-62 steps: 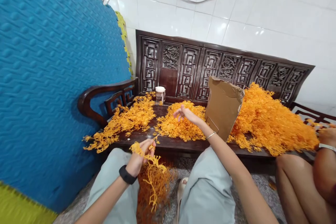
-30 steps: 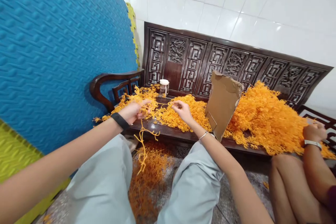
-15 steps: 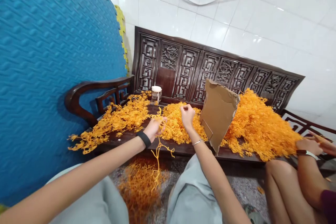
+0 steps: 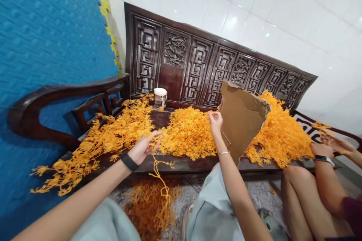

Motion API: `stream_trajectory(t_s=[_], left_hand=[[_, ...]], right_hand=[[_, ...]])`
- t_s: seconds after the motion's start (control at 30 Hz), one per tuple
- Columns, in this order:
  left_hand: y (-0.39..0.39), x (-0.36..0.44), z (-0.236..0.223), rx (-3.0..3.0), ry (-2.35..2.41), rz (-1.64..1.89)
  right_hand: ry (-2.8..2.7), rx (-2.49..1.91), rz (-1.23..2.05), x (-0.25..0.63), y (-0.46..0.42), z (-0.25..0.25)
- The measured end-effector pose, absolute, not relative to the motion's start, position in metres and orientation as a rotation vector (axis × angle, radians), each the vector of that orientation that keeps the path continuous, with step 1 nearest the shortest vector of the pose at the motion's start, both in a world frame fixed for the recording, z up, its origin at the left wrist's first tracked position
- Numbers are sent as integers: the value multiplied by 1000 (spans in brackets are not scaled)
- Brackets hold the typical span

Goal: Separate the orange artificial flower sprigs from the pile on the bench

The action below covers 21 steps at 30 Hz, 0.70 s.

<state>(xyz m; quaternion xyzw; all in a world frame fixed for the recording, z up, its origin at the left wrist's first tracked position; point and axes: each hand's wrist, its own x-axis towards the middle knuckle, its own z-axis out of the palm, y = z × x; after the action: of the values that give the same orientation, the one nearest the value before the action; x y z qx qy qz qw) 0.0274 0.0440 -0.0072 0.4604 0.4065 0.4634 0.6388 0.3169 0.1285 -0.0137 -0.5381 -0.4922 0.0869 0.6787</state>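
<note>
My left hand (image 4: 144,147) is closed round an orange branched plastic stem (image 4: 158,175), whose bare forked end hangs down past the bench's front edge. My right hand (image 4: 215,121) is raised above the middle pile of small orange branched pieces (image 4: 192,131), thumb and fingertips pinched together. Whatever lies in that pinch is too small to make out. Left of my left hand, longer orange sprays (image 4: 118,135) are heaped along the seat.
A dark carved wooden bench (image 4: 174,86) bears the piles. A cardboard sheet (image 4: 243,116) stands between the middle pile and a bigger orange heap (image 4: 283,135). Behind is a lidded cup (image 4: 160,99). Orange stems (image 4: 149,207) lie on the floor. Another person's hands (image 4: 325,148) work at right.
The view has shifted closer to the bench. My hands have moved farther apart, the left one leftward and the right one rightward. The other person's hands now raise an orange piece.
</note>
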Motion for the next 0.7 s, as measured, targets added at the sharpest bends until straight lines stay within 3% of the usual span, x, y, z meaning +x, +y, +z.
stream_trajectory(t_s=[0.33,0.7], left_hand=[[68,20,-32,1062,918,1014],[75,27,-40,1178,909,986]], right_hand=[[-1219,-1164,350,313,143,-35],[-1340,-1310,74,313,135,-40]])
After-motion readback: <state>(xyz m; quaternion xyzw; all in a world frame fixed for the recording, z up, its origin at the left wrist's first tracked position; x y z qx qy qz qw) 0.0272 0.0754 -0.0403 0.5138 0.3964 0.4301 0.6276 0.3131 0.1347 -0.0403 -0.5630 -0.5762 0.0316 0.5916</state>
